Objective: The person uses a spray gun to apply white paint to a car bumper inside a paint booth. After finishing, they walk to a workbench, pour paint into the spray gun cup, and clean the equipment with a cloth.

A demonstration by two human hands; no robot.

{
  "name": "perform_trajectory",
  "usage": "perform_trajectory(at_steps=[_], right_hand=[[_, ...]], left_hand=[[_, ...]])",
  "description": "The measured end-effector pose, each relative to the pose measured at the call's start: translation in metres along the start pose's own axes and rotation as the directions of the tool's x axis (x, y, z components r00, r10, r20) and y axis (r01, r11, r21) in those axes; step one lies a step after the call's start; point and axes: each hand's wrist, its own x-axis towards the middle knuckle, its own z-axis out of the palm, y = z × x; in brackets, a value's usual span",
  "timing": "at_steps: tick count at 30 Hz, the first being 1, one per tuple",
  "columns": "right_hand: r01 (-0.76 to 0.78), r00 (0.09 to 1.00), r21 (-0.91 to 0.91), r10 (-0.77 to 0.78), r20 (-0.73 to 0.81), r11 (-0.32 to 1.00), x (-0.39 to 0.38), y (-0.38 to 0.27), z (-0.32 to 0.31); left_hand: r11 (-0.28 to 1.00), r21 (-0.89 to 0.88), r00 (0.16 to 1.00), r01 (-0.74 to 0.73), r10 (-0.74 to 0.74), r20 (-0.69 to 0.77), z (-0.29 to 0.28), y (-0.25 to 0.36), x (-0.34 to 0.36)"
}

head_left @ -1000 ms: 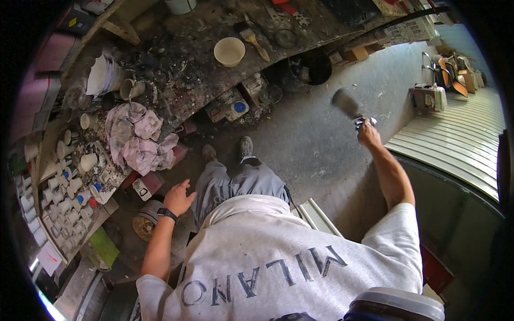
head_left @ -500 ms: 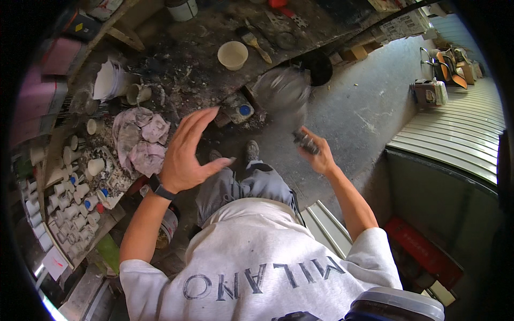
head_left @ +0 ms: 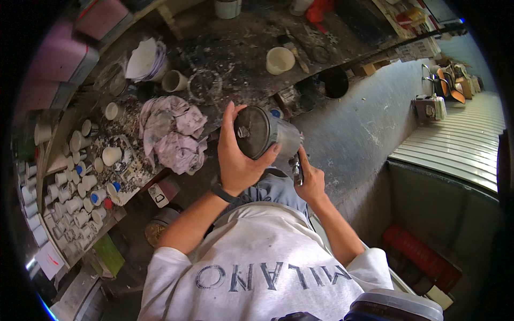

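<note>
Tilted in front of my chest is a spray gun with a grey cylindrical cup. My left hand wraps the lidded end, its fingers and thumb on either side of the dark round lid, which has a small metal fitting in the middle. The metal handle sits in the closed fingers of my right hand. Most of the gun's body is hidden behind the cup and my fingers. A crumpled pinkish rag lies on the bench just left of my left hand.
The stained workbench holds a cream tub, a paintbrush and stacked paper cones. Several small cups crowd its left end. A black bucket stands beside the bench's edge. To the right is a ribbed metal sheet.
The spray gun, blurred and farther out before, has come in closer to me. My left hand, open and apart earlier, has moved right and closed on the cup's lidded end.
</note>
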Motion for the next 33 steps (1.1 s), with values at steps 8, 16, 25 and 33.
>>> perform_trajectory(at_steps=[8,16,25,33], right_hand=[[-0.047,0.961,0.360,0.140,-0.238,0.932,-0.028,-0.030,0.056],[-0.023,0.991,0.207,0.049,-0.124,0.978,-0.042,-0.023,0.009],[-0.384,0.862,0.502,0.496,-0.107,0.775,-0.011,0.055,-0.006],[-0.468,0.803,0.577,0.594,-0.037,0.669,0.060,0.107,-0.020]], left_hand=[[0.962,0.227,0.955,0.149,-0.080,-0.287,-0.131,-0.085,-0.021],[0.418,0.908,0.994,-0.021,-0.089,0.063,-0.187,-0.266,-0.044],[0.329,0.943,0.975,-0.058,-0.183,0.124,-0.192,-0.252,-0.051],[0.372,0.919,0.972,0.131,-0.231,-0.045,-0.150,-0.201,-0.094]])
